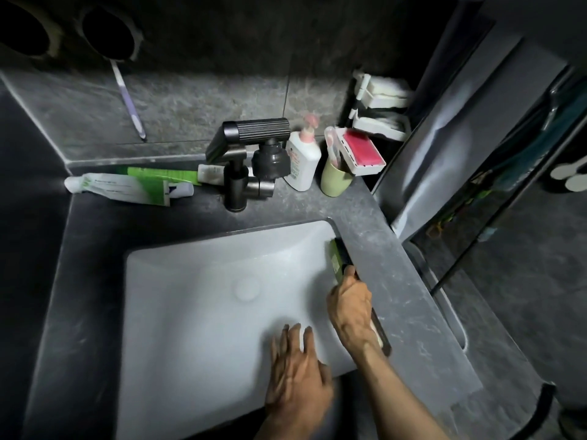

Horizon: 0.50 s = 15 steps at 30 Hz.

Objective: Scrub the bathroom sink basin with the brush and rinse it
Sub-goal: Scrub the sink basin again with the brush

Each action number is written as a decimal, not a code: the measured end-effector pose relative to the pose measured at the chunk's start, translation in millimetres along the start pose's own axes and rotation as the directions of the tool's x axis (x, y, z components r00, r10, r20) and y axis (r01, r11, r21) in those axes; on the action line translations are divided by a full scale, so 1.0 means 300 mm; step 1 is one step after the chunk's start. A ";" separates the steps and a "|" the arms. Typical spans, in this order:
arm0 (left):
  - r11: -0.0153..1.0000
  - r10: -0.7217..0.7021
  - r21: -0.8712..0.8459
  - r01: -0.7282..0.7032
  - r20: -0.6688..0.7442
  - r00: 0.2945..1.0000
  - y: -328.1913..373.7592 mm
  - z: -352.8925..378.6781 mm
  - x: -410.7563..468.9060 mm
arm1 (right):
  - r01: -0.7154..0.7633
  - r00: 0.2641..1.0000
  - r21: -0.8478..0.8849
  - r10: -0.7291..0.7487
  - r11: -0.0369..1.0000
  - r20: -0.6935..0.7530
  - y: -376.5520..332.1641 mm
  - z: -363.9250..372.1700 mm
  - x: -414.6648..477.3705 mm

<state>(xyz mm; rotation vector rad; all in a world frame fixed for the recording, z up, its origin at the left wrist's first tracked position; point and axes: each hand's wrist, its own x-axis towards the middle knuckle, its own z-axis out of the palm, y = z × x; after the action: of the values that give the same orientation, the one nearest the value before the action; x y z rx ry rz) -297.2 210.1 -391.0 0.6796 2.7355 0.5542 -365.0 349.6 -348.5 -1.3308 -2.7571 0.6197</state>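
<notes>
The white rectangular sink basin (197, 328) is set into a grey stone counter, with a round white drain cover (247, 288) near its middle. My right hand (351, 308) grips a green brush (337, 258) and holds it against the basin's right inner wall, just under the rim. My left hand (298, 373) lies flat with fingers spread on the basin's near right slope. A dark faucet (251, 160) stands behind the basin; I see no water running from it.
Two toothpaste tubes (127, 185) lie left of the faucet. A white pump bottle (303, 157), a green cup (335, 179) with a toothbrush and a soap dish with pink soap (362, 149) crowd the back right. A purple toothbrush (130, 103) leans on the wall.
</notes>
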 end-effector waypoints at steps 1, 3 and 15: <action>1.000 -0.014 0.011 0.013 0.006 1.000 0.007 -0.006 -0.003 | 0.023 1.000 0.009 -0.023 1.000 0.004 -0.007 -0.005 0.010; 1.000 -0.015 0.016 0.014 0.062 0.998 0.013 -0.005 -0.010 | 0.097 0.995 0.009 -0.097 0.995 -0.005 -0.054 -0.031 0.073; 0.999 -0.043 -0.024 0.046 0.121 0.992 -0.005 0.024 -0.009 | 0.058 0.998 0.094 -0.058 0.994 -0.008 -0.070 -0.039 0.098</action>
<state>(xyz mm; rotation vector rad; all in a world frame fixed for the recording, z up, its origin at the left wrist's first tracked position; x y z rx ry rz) -293.0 209.7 -397.5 0.6233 2.6198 0.5215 -397.3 364.1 -334.9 -1.2269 -2.7140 0.7314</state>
